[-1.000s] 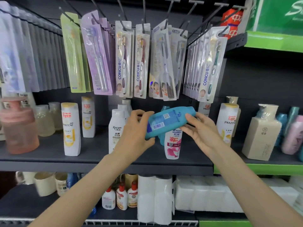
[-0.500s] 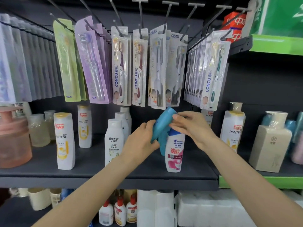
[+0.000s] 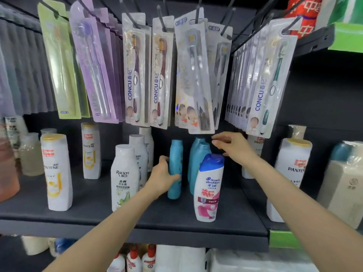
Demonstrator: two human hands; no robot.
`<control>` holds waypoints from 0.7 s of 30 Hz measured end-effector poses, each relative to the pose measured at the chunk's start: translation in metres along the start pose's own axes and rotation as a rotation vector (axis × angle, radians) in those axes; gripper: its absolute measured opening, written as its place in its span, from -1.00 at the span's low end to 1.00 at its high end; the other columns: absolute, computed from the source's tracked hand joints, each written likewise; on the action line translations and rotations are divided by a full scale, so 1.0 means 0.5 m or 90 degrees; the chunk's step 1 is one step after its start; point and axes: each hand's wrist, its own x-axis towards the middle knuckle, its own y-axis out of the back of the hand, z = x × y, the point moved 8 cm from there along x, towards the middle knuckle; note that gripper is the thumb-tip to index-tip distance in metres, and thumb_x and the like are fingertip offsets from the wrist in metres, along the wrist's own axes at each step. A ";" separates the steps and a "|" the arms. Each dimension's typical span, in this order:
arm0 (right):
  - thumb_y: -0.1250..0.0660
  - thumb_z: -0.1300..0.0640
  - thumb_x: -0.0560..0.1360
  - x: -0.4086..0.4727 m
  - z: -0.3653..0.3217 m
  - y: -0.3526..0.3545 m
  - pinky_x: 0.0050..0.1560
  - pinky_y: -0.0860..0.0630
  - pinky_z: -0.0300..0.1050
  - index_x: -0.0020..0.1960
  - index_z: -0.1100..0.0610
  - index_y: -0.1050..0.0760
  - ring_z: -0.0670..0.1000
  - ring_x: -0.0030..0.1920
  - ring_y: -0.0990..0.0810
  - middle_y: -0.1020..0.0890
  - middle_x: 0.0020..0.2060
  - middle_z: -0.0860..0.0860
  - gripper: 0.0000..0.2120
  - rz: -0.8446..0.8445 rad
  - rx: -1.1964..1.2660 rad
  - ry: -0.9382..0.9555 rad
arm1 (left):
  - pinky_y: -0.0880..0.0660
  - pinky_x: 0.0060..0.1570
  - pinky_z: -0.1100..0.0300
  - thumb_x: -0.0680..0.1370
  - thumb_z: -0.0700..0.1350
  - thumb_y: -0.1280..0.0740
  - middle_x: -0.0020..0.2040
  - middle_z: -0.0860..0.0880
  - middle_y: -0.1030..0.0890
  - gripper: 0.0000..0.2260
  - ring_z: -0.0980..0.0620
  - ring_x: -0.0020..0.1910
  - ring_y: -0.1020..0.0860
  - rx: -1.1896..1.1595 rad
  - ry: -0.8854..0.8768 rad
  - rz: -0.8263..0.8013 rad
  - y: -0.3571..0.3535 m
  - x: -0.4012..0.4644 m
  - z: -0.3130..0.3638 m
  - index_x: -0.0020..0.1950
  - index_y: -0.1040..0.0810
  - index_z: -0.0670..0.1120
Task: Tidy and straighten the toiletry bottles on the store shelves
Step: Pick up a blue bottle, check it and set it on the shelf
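One teal bottle (image 3: pixel 175 169) stood upright mid-shelf (image 3: pixel 196 230), left hand (image 3: pixel 163 176) gripping it; right hand (image 3: pixel 233 147) hovered loose, probably empty. Plenty left to straighten.

Teal blue bottle (image 3: pixel 175 169), plain all over; two more teal bottles (image 3: pixel 198 163) the same shade. White shampoo bottle (image 3: pixel 209 188) with dark blue cap and pink lower label. White bottle (image 3: pixel 122 177) with green leaf print. White bottles (image 3: pixel 57 173) with yellow caps and yellow label marks. Dark grey shelf (image 3: pixel 88 203). Toothbrush packs: pale green (image 3: pixel 60 61), lilac (image 3: pixel 94 61), white with blue lettering (image 3: pixel 135 75). Bright green edge strip (image 3: pixel 282 239)
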 end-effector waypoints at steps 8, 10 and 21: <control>-0.30 0.11 0.54 0.049 0.032 -0.050 0.24 -0.48 -0.03 0.29 0.08 -0.50 -0.07 0.13 -0.52 -0.58 0.12 0.04 -0.68 -0.071 0.053 -0.010 | -0.46 0.09 0.10 0.47 -0.29 -0.37 0.14 -0.16 -0.53 -0.61 -0.10 0.13 -0.51 0.050 -0.014 0.007 -0.008 0.058 -0.028 0.24 -0.32 -0.21; -0.29 0.13 0.55 0.055 0.037 -0.057 0.20 -0.50 -0.07 0.28 0.09 -0.50 -0.09 0.12 -0.51 -0.58 0.12 0.00 -0.69 -0.083 0.077 -0.018 | -0.44 0.06 0.14 0.48 -0.28 -0.37 0.18 -0.19 -0.53 -0.62 -0.12 0.14 -0.50 0.073 -0.006 0.019 -0.010 0.075 -0.031 0.24 -0.33 -0.22; -0.27 0.12 0.56 0.051 0.052 -0.065 -0.22 -0.53 -0.41 0.19 0.02 -0.52 -0.20 -0.07 -0.56 -0.60 -0.02 -0.08 -0.78 -0.117 0.169 -0.043 | -0.45 -0.10 0.16 0.51 -0.15 -0.36 0.12 -0.15 -0.59 -0.63 -0.10 0.04 -0.55 0.080 -0.030 0.133 0.004 0.119 -0.026 0.29 -0.39 -0.15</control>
